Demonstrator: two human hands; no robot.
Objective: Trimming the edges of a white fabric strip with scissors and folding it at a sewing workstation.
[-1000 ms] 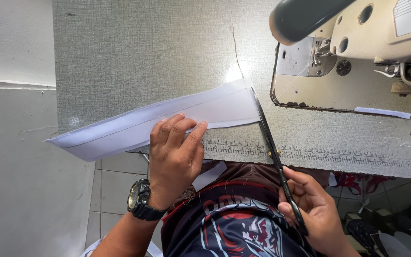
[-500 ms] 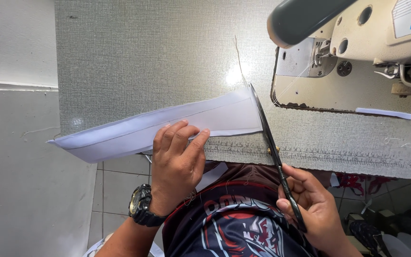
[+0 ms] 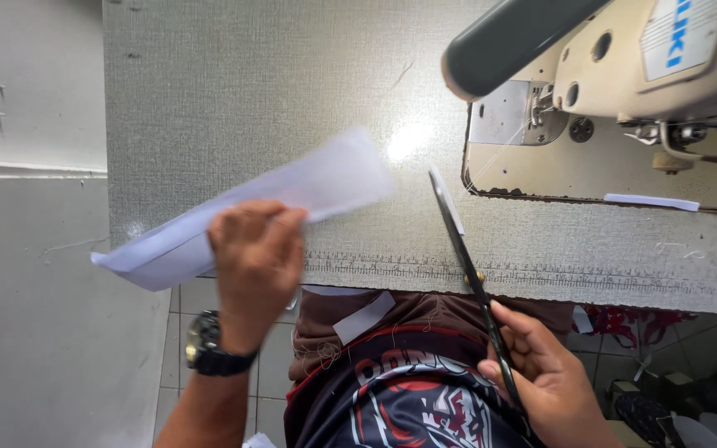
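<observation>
My left hand (image 3: 252, 259), with a black watch on the wrist, grips a long folded strip of white fabric (image 3: 325, 178) held slantwise over the grey table (image 3: 275, 83); the strip is blurred. My right hand (image 3: 545, 382) holds black scissors (image 3: 462, 249) by the handles at the table's near edge. The blades point up and away, and they stand apart from the strip's right end. A small white fabric scrap (image 3: 363, 317) lies on my lap.
A cream sewing machine (image 3: 624, 91) stands at the back right, with a thin white strip (image 3: 651, 202) on its base. A measuring tape runs along the table's front edge (image 3: 591, 278). A pale side surface (image 3: 18, 249) lies to the left.
The white strip has swung left, away from the scissor blades, which were against its right end. My left hand moved left with it. The scissors stayed nearly in place.
</observation>
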